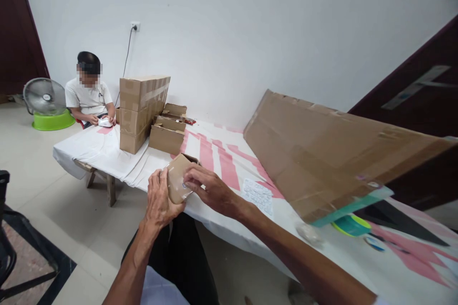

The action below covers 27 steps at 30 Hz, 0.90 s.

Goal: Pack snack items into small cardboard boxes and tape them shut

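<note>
My left hand is wrapped around the lower left side of a small brown cardboard box, tilted above the table's near edge. My right hand lies over the box's right side, its fingers drawn together at the cardboard face. At those fingertips shows a small round bluish sticker, partly covered. Clear tape seems to shine along the box's left edge. To the right of my right hand lies a pale sheet of printed labels.
Taped cartons are stacked on the table's left part, with open cardboard boxes beside them. A large cardboard panel leans at the right, near a tape roll. Beyond the stack, a person handles a white object.
</note>
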{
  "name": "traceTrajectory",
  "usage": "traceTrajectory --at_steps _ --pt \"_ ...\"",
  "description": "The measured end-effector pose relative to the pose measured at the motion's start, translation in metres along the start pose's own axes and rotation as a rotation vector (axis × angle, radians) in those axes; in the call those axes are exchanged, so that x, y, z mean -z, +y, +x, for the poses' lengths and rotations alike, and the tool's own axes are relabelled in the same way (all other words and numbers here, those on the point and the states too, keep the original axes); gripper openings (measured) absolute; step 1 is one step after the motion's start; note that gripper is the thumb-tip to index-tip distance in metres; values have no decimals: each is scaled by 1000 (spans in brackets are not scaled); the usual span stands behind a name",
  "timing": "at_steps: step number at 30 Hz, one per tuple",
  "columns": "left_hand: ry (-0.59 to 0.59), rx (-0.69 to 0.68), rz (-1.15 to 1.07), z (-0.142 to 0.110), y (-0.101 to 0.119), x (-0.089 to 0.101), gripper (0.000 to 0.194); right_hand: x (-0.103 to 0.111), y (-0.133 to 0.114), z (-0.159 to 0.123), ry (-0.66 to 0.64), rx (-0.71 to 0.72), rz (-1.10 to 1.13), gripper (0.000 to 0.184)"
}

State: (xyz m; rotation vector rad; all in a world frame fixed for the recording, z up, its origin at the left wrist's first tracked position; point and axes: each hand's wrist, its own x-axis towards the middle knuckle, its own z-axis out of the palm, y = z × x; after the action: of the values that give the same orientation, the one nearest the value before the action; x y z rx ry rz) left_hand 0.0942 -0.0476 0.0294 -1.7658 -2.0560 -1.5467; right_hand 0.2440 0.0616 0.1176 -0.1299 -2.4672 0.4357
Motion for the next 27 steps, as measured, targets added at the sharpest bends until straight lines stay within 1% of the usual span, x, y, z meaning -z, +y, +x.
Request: traceTrajectory --at_steps 4,6,8,11,14,18,21,24,27 --pt "-40 -18 -36 1 -9 4 104 5 -16 -3 43 -287 296 19" --pt "-55 -23 -58 2 -17 5 107 8 -16 -7 70 -404 442 27" --pt "-58 -23 -78 3 -25 6 111 13 -9 -13 135 -459 520 36" --pt "-53 -16 -105 4 -35 7 115 23 12 -30 272 -531 500 44" --pt "-48 -13 -123 5 -40 9 114 33 43 -56 376 -636 431 49" --pt "-51 8 -131 6 -42 13 110 41 86 -102 454 -748 319 53" --pt "-53 8 -124 9 -41 16 109 44 114 -139 521 -837 243 53" --pt "-72 1 -124 10 -39 18 111 45 135 -172 575 -915 176 51" --pt "-93 0 -127 9 -41 19 112 45 149 -200 605 -952 139 49"
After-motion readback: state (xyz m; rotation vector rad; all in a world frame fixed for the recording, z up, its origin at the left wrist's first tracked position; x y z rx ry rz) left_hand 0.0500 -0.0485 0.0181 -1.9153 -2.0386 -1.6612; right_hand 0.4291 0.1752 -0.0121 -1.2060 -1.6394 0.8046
